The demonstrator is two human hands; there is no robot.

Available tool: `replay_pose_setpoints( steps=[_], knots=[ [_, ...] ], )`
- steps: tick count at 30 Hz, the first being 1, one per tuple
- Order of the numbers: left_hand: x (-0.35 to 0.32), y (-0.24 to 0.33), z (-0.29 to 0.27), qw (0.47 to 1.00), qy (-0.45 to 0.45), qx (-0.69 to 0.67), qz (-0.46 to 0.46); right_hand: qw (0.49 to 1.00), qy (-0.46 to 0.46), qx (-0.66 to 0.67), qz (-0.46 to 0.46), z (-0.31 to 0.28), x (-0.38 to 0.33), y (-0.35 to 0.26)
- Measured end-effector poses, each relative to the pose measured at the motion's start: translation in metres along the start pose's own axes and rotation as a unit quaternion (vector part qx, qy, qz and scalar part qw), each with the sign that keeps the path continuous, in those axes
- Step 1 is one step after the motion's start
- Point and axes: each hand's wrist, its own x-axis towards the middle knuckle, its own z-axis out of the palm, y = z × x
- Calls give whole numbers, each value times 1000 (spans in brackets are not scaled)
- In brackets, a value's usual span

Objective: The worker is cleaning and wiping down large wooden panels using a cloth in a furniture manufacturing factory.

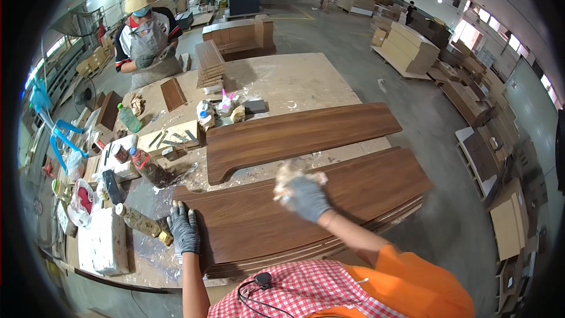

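In a grey glove, my right hand (pixel 311 199) is closed around a crumpled pale rag (pixel 288 184), pressed to a long dark-brown wooden panel (pixel 247 224); both are a little blurred. That panel tops a stack of similar ones in front of me. My left hand (pixel 185 229), also gloved, rests at the stack's left end with its fingers stretched out, touching the panel's edge. Beyond the stack lies another brown panel (pixel 306 135), with a curved cutout at its near left side.
On the worktable (pixel 294 76) stand a dark-filled bottle (pixel 147 165), a cloudy bottle (pixel 136 220), a green bottle (pixel 129 118) and a white block (pixel 103 241). Stacked small boards (pixel 209 62) sit farther back. Across the table stands a co-worker (pixel 147 35) in an apron and hat.
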Motion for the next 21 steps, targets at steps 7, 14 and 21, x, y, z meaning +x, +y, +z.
replay_pose_setpoints(
  steps=[7, 14, 21],
  knots=[
    [15, 45, -24, 993, -73, 72, -64, 949, 198, -226, 99, -47, -57, 148],
    [12, 40, -18, 1000, 11, 4, -28, 972, 179, -154, -13, 21, -22, 34],
    [24, 17, 11, 998, 40, 41, -36, 961, 146, -129, 196, -81, -62, 149]
  ],
)
